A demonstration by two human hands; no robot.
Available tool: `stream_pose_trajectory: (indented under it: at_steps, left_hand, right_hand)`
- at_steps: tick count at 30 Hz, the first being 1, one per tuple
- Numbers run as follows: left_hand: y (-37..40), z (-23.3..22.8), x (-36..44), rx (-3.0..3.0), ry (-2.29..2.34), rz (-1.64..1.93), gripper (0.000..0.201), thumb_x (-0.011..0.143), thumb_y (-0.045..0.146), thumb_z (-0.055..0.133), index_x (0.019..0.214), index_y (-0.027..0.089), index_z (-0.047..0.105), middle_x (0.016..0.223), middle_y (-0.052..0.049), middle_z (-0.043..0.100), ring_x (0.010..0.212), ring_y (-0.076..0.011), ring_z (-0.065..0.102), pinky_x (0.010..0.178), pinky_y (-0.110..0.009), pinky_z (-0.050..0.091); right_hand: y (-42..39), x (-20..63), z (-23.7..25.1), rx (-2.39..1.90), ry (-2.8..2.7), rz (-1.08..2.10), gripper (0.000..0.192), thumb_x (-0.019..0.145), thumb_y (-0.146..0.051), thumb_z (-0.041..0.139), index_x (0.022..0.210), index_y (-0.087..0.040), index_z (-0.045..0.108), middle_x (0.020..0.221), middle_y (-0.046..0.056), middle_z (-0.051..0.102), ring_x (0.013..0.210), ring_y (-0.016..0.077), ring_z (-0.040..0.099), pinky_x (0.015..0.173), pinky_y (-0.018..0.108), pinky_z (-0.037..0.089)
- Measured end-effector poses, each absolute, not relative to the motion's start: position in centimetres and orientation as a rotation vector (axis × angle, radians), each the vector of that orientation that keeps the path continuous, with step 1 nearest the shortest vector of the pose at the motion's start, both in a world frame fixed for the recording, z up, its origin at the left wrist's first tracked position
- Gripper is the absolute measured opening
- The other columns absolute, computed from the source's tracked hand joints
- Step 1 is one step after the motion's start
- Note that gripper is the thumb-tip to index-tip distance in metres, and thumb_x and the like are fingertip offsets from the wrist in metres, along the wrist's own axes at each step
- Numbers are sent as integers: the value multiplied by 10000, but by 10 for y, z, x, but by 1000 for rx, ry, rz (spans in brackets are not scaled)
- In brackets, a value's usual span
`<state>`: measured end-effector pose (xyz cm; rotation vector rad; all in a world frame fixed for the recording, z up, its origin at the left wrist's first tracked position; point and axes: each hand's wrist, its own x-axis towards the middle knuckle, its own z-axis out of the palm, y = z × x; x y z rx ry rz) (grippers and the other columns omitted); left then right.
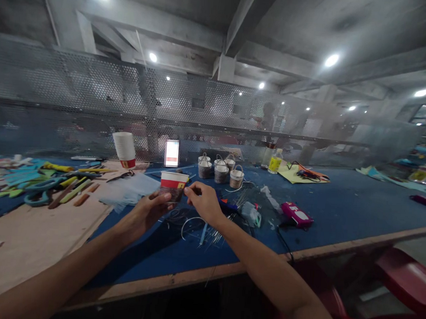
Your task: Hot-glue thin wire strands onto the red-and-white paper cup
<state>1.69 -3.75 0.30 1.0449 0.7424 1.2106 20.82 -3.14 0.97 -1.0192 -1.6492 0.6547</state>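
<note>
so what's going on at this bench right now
A person holds a small paper cup over a blue worktable. The left hand grips the cup's side, while the right hand pinches at its rim. Behind it stand small handled buckets and a stack of cups; a pink tool lies to the right.

Craft workshop, factory-type hall. Long blue surface (340,206) with scissors (39,194) at its left end, small finished baskets (221,169) mid-back, glue gun (296,215) right of them. Perforated metal screen (94,99) behind surface, bare concrete beams above.
</note>
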Motion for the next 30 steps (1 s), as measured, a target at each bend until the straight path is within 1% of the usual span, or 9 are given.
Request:
stream_pose_trajectory:
  at_steps: [3, 6, 9, 12, 16, 22, 27, 30]
  left_hand:
    - [-38, 3, 17, 1053, 711, 1195, 362, 732, 311, 892, 1042, 141, 817, 1133, -128, 827, 1049, -258, 756, 933, -305, 585]
    - [-36, 0, 15, 1075, 664, 1170, 339, 789, 340, 857, 1079, 167, 821, 1159, -110, 823, 1055, -260, 755, 983, -334, 574]
    - [-32, -3, 12, 1055, 643, 1161, 335, 830, 338, 830, 1117, 165, 812, 1180, -111, 817, 1075, -249, 751, 1019, -333, 557]
    - [-29, -4, 9, 1023, 625, 1164, 354, 855, 319, 809, 1168, 153, 795, 1202, -116, 811, 1105, -241, 744, 1041, -336, 546]
    - [-28, -2, 8, 1009, 639, 1189, 324, 862, 306, 795, 1147, 153, 798, 1203, -119, 812, 1119, -252, 741, 1038, -352, 553]
    - [-29, 0, 8, 1017, 660, 1204, 366, 833, 290, 817, 1168, 145, 788, 1241, -135, 795, 1141, -276, 733, 976, -345, 581]
    - [-24, -6, 6, 1026, 641, 1185, 414, 852, 330, 806, 1231, 167, 766, 1335, -142, 754, 1211, -285, 701, 1023, -371, 548]
    - [-22, -7, 6, 1041, 638, 1183, 404, 861, 338, 800, 1229, 174, 771, 1335, -144, 754, 1217, -279, 694, 1052, -382, 525]
  right_hand:
    - [-28, 209, 7, -986, -1642, 694, 242, 946, -328, 633, 730, -223, 599, 608, -42, 631, 611, 141, 609, 708, 259, 468]
    - [-25, 210, 5, -921, -1633, 770, 277, 964, -395, 614, 749, -221, 589, 627, -34, 635, 600, 132, 598, 691, 252, 478]
    - [-23, 211, 5, -862, -1623, 850, 278, 974, -448, 588, 829, -213, 616, 649, -28, 636, 611, 132, 601, 680, 250, 490]
    - [-23, 211, 6, -836, -1607, 864, 275, 957, -470, 613, 908, -201, 639, 644, -36, 609, 612, 132, 591, 669, 252, 487]
    - [-28, 210, 7, -819, -1625, 827, 266, 941, -461, 648, 931, -195, 647, 653, -45, 585, 607, 122, 573, 662, 248, 473]
    - [-36, 208, 10, -832, -1694, 716, 266, 943, -461, 658, 938, -195, 668, 712, -28, 625, 670, 136, 612, 726, 264, 499]
    - [-36, 208, 8, -799, -1752, 680, 269, 942, -466, 671, 943, -198, 695, 754, -15, 662, 701, 142, 631, 745, 267, 508]
    - [-36, 207, 7, -786, -1787, 636, 261, 949, -455, 670, 952, -197, 710, 780, -7, 687, 722, 141, 642, 765, 268, 507]
